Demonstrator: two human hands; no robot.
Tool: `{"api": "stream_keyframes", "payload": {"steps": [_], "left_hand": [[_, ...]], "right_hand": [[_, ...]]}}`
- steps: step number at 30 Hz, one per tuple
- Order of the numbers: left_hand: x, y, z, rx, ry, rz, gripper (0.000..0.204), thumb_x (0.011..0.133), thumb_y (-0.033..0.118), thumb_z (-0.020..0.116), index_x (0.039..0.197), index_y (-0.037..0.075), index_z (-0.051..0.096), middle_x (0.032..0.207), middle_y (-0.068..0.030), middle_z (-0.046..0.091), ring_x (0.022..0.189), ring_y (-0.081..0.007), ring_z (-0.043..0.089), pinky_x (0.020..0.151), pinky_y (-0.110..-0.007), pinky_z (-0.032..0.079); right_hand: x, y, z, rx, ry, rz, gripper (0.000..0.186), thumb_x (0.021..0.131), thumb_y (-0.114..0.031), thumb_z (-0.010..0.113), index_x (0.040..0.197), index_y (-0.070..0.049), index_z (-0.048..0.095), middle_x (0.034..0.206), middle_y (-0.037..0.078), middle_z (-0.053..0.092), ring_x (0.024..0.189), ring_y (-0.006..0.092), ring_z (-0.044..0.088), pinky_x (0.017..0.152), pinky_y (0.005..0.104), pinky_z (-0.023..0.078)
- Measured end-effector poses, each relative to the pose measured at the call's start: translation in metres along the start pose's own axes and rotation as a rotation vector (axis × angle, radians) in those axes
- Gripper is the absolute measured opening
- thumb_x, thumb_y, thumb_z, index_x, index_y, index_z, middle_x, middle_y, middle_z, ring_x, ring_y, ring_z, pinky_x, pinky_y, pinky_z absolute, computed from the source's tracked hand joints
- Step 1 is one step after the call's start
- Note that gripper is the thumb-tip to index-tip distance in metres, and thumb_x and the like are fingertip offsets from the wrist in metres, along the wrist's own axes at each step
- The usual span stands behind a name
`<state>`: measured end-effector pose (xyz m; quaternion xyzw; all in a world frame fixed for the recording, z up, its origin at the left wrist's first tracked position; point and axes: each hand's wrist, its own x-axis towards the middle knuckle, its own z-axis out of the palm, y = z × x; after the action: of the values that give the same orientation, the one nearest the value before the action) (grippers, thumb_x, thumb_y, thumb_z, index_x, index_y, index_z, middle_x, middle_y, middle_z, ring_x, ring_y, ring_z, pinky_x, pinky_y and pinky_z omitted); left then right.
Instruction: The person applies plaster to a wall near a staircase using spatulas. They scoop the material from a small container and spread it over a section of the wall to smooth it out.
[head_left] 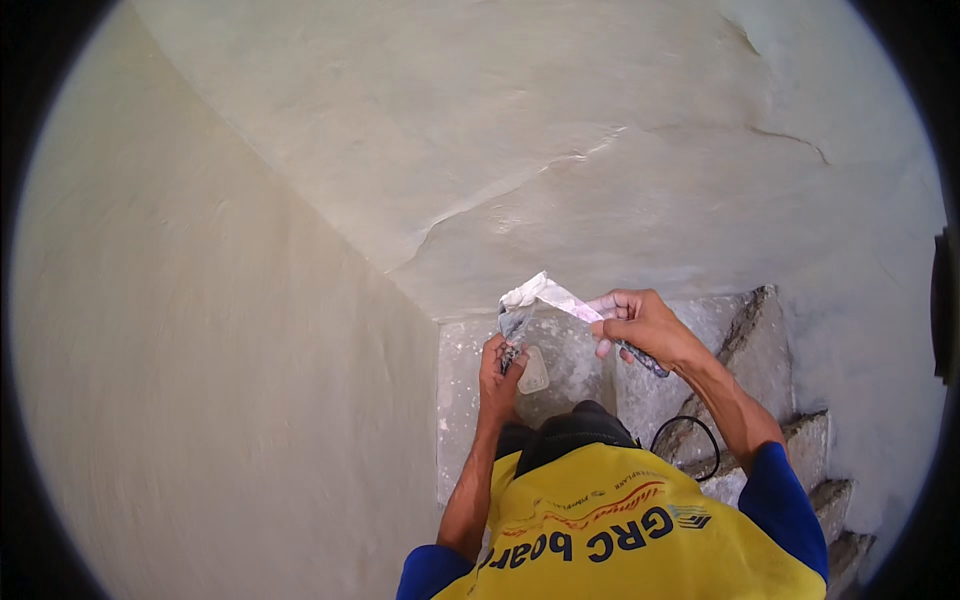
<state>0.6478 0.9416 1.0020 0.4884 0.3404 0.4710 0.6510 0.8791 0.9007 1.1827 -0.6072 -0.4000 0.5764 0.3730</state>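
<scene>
My left hand (497, 372) is closed around the handle of a putty knife (514, 322), its blade pointing up and away from me. Wrapped around a dark handle, the fingers of my right hand (648, 328) hold a second putty knife (572, 304), tilted so that its pale blade reaches left. The two blades meet at their far ends. White putty (530, 288) is smeared there, on the tip of the left blade and against the right one.
Grey plastered walls (230, 350) meet at a corner ahead; a raised seam (500, 190) crosses the far one. Rough concrete steps (755, 350) go down on the right. A whitish plastic tub or lid (536, 368) lies on the speckled floor. A black cable loop (708, 428) is near my right side.
</scene>
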Motion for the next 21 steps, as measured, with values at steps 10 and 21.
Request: {"api": "stream_keyframes", "payload": {"steps": [10,21], "left_hand": [[0.037,0.016,-0.045,0.336,-0.047,0.241,0.037,0.084,-0.003,0.06,0.12,0.001,0.055,0.108,-0.0069,0.059,0.098,-0.0147,0.056,0.089,-0.027,0.044],[0.023,-0.009,-0.042,0.265,-0.088,0.157,0.041,0.081,-0.007,0.056,0.121,0.001,0.054,0.109,-0.0061,0.06,0.098,-0.0139,0.056,0.089,-0.026,0.043]], "right_hand": [[-0.007,-0.008,0.009,0.115,0.044,-0.034,0.031,0.084,-0.002,0.067,0.113,0.006,0.061,0.08,0.008,0.068,0.062,0.0076,0.064,0.043,0.0188,0.041],[0.001,0.026,0.015,0.163,0.057,-0.251,0.037,0.083,0.0,0.067,0.119,0.005,0.058,0.082,0.007,0.066,0.061,0.0078,0.061,0.044,0.0186,0.042]]}}
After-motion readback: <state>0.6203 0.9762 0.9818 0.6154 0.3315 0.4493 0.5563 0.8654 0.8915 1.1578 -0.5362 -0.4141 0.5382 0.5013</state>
